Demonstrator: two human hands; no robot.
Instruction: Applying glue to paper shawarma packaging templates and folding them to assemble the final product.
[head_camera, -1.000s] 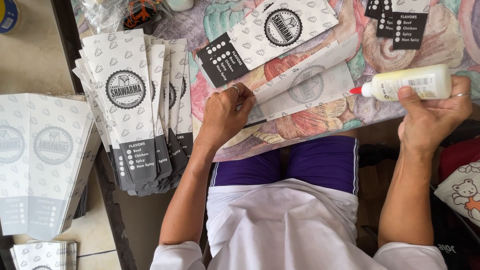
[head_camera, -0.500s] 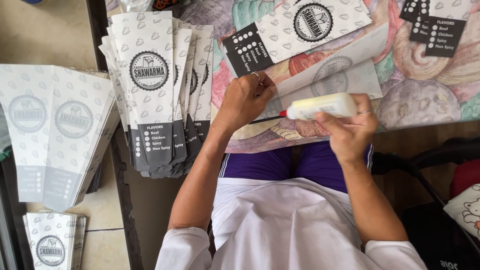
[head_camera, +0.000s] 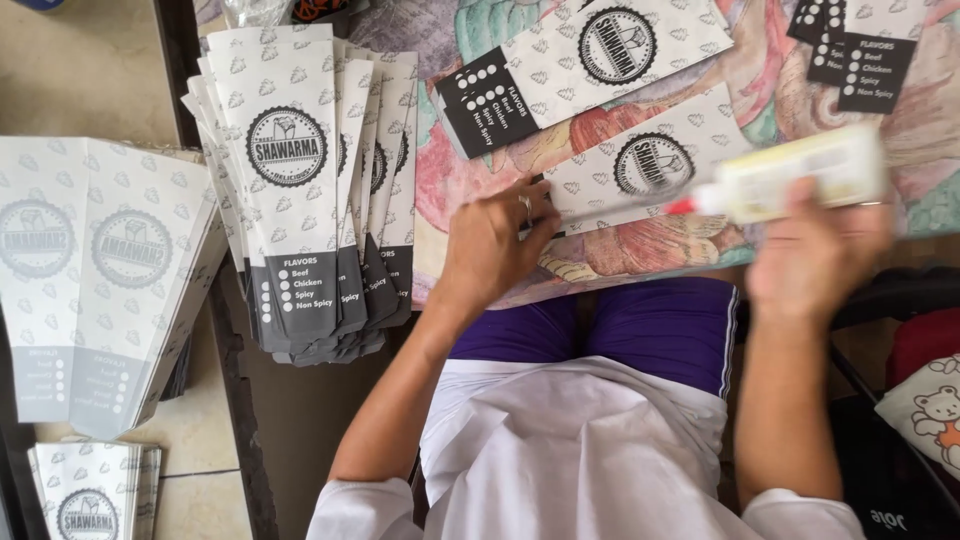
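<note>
Take the flat paper sleeve (head_camera: 640, 165) in front of you as your landmark. Nearest you, on its near edge, your left hand (head_camera: 490, 250) presses it to the patterned bench (head_camera: 470, 180) with fingers spread flat, gripping nothing. If that hand lifts or slides, I'd expect the sleeve to skew and the seam to close crooked.

Over the sleeve's right end, your right hand (head_camera: 815, 255) has a closed grip around the glue bottle (head_camera: 790, 180), its red tip aimed left along the sleeve's near edge. The bottle is blurred, so I cannot tell whether the tip touches paper or how full it is. Squeeze too hard and glue may spread past the flap onto the cloth, or stick the sleeve shut.

Left of the sleeve, the fanned stack of finished sleeves (head_camera: 300, 190) overhangs the bench edge; a nudge could tip it off. Beyond the sleeve lies another flat sleeve (head_camera: 590, 70).
</note>
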